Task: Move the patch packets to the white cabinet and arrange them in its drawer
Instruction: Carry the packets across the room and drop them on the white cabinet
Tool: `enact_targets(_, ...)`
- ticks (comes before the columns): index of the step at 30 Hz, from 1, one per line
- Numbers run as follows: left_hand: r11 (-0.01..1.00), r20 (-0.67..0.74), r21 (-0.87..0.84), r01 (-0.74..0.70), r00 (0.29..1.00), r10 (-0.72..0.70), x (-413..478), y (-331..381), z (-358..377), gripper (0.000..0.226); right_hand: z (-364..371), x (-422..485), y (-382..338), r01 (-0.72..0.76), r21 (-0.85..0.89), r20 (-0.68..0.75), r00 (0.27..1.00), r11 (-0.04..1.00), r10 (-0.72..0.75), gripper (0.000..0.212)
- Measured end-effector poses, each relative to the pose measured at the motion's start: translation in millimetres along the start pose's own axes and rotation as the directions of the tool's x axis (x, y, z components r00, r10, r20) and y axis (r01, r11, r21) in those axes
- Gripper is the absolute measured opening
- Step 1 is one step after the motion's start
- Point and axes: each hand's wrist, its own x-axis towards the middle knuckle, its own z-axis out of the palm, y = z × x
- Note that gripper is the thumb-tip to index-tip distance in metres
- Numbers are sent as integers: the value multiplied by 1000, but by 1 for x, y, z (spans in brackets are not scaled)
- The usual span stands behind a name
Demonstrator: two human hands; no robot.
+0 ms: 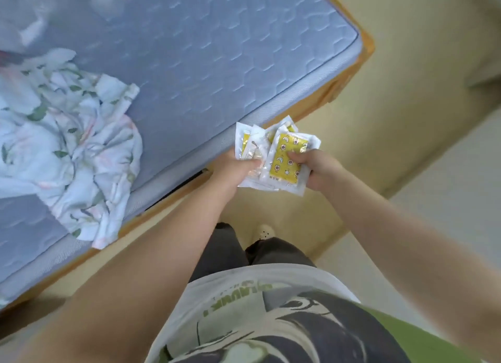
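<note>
Both hands hold a fanned stack of packets [276, 156] over the mattress [189, 50] edge. Left hand [235, 170] pinches the left side; right hand [311, 167] grips the yellow top packet.

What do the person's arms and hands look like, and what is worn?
Both forearms are bare: no sleeves, gloves, watch or rings show on the left hand or right hand. The T-shirt is white with a green and dark print.

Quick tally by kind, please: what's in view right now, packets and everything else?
packets: at least 4, overlapping
hands: 2 (left hand, right hand)
cloth: 1
mattress: 1
total: at least 8
</note>
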Motion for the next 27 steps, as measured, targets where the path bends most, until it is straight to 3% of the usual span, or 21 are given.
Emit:
enact_targets(6, 986, 201, 155, -57, 979, 25, 65, 85, 88, 26, -72, 2, -66, 38, 296, -140, 990, 954, 4, 12)
enact_targets(14, 930, 366, 329, -162, 930, 33, 159, 194, 197, 31, -146, 8, -180, 180, 513, -403, 914, 839, 51, 12)
enact_targets(22, 853, 515, 441, -279, 857, 14, 213, 298, 300, 31, -212, 10, -267, 318, 539, -582, 810, 780, 72, 12)
enact_targets(27, 854, 523, 443, -271, 852, 0, 248, 342, 381, 29, -271, 33, -327, 315, 451, -630, 775, 835, 47, 19)
